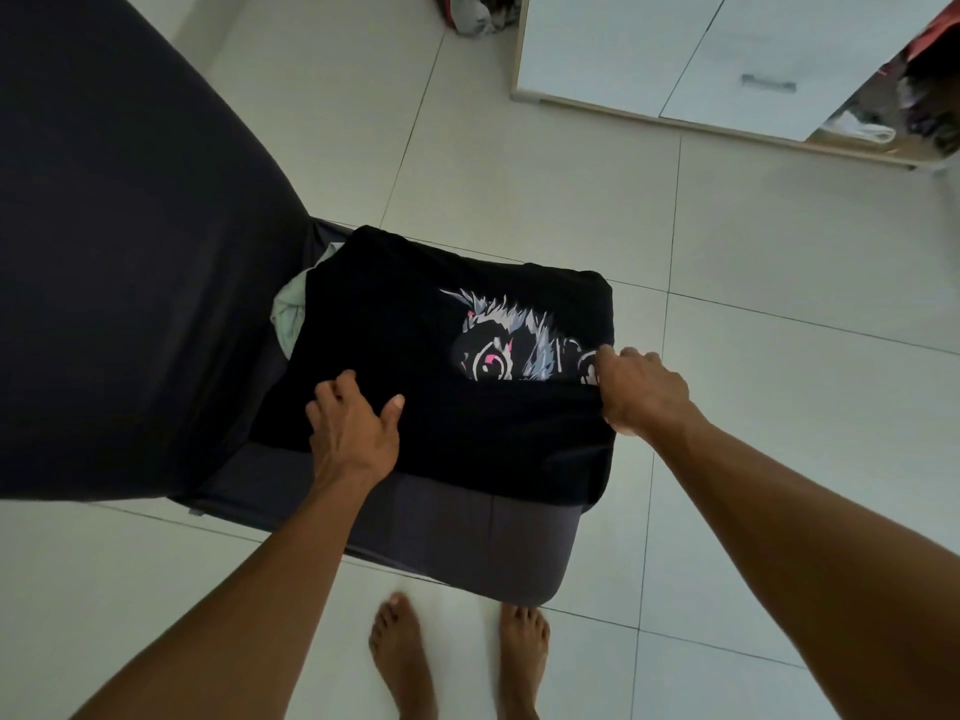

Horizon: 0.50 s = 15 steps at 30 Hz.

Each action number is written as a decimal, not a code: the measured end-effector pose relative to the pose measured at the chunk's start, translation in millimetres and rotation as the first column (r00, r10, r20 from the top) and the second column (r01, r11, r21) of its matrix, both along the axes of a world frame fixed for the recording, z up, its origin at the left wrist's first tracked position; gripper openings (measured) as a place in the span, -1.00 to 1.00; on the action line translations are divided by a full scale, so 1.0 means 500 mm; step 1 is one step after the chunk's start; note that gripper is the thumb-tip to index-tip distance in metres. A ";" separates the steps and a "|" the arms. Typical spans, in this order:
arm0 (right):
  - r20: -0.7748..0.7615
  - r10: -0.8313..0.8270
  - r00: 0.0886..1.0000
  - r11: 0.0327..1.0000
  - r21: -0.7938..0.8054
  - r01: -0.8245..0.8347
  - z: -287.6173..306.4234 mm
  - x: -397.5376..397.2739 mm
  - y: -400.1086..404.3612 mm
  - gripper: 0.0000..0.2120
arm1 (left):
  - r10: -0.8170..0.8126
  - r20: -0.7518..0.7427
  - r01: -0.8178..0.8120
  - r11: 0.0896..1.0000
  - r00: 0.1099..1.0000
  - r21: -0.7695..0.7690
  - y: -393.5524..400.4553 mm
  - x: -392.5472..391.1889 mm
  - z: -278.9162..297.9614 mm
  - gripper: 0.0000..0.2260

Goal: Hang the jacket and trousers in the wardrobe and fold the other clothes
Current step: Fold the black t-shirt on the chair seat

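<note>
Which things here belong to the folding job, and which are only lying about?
Job: black T-shirt, left hand, right hand, pale garment beneath, wardrobe.
Lying about: floor bundle, dark bed.

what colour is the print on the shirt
White, grey and pink print on the black shirt; head view.
</note>
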State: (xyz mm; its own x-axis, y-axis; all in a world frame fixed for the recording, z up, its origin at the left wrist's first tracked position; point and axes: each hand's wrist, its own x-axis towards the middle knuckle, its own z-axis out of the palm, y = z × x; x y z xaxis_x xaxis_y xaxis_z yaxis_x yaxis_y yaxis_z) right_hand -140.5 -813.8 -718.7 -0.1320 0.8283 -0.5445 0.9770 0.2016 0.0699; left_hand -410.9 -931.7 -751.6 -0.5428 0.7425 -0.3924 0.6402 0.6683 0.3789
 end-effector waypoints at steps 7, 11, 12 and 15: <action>-0.414 0.035 0.909 0.998 -0.033 -0.053 0.010 -0.114 -0.045 -0.80 | -0.033 -0.061 0.035 0.999 0.998 0.035 -0.011 -0.006 0.010 -0.41; -0.364 0.040 0.931 0.999 0.023 -0.034 -0.001 -0.128 -0.060 -0.70 | -0.071 -0.034 0.071 0.997 0.997 0.007 -0.015 -0.023 0.006 -0.39; -0.375 0.034 0.926 0.997 0.075 -0.006 0.000 -0.141 -0.054 -0.75 | -0.069 -0.027 0.070 0.997 0.997 0.012 -0.011 -0.029 0.009 -0.39; -0.478 0.016 0.878 0.988 0.144 0.060 0.008 -0.191 -0.023 -0.75 | -0.097 -0.053 0.101 0.992 0.994 0.073 0.013 -0.045 0.020 -0.47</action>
State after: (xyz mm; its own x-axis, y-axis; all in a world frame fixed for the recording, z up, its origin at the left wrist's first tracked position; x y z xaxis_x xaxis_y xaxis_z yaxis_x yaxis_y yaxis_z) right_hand -235.8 -825.5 -714.7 -0.3243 0.9006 -0.2895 0.9033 0.2040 -0.3774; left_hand -433.6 -925.1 -741.5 -0.4827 0.8200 -0.3076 0.7208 0.5715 0.3922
